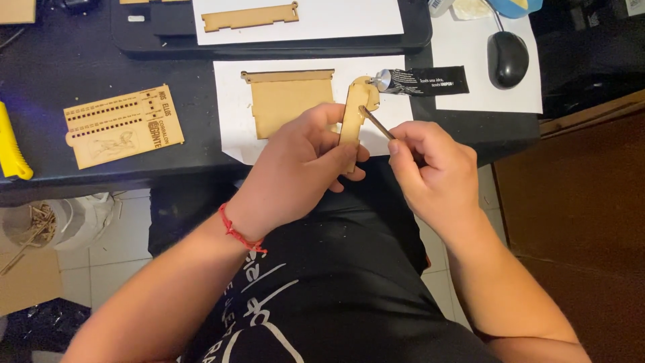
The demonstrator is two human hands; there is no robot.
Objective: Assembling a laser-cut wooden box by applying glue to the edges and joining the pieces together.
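The left hand (295,168), with a red cord bracelet (238,233) at the wrist, is closed around a narrow, flat, pale wooden cut-out piece with a rounded top (354,117), holding it upright just over the near edge of the black desk (67,54), thumb on one face and fingers wrapped behind. The right hand (433,171) pinches a thin wooden stick (376,122) between thumb and forefinger, its tip touching the upper part of the wooden piece. Just behind the piece, on a white sheet of paper (228,107), lies a larger flat rectangular wooden panel (289,97), and beside it a black squeezed tube with a silver neck (420,81) points towards the piece's rounded top. Farther left on the desk rests a laser-cut wooden sheet with rows of small slots (121,126), and a yellow tool (12,148) sits at the edge. A black computer mouse (507,58) lies on another white sheet to the right.
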